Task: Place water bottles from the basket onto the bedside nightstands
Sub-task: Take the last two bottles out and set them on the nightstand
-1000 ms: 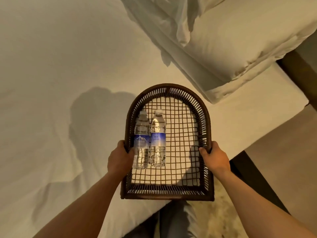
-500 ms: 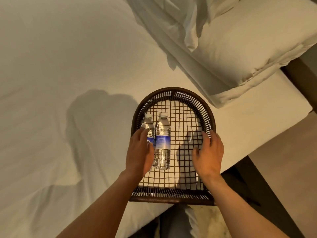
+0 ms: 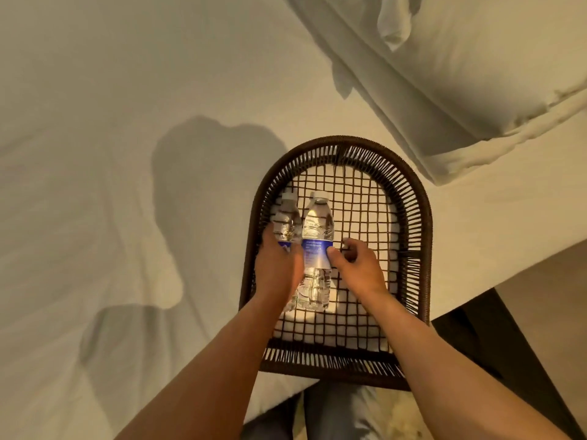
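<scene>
A dark brown woven basket [image 3: 416, 217] with an arched far end rests on the white bed [image 3: 127, 122] near its edge. Two clear water bottles with blue labels lie side by side in its left half, caps pointing away from me. My left hand [image 3: 278, 271] lies over the left bottle [image 3: 287, 220], its fingers wrapped around the label and lower body. My right hand [image 3: 355, 268] is just right of the right bottle [image 3: 317, 223]. Its thumb touches the label's right edge, and its curled fingers are off the bottle. Both bottles lie on the basket's mesh floor.
A large white pillow [image 3: 476, 74] lies at the upper right, close behind the basket. A dark bed frame [image 3: 495, 344] and tan floor [image 3: 556, 296] show at the right. My grey trouser legs [image 3: 333, 414] stand against the bed's edge below the basket. No nightstand is in view.
Both hands let go of the basket's rim and moved inward over the mesh. The left hand settled onto the left bottle; the right hand slid left until its thumb touched the right bottle.
</scene>
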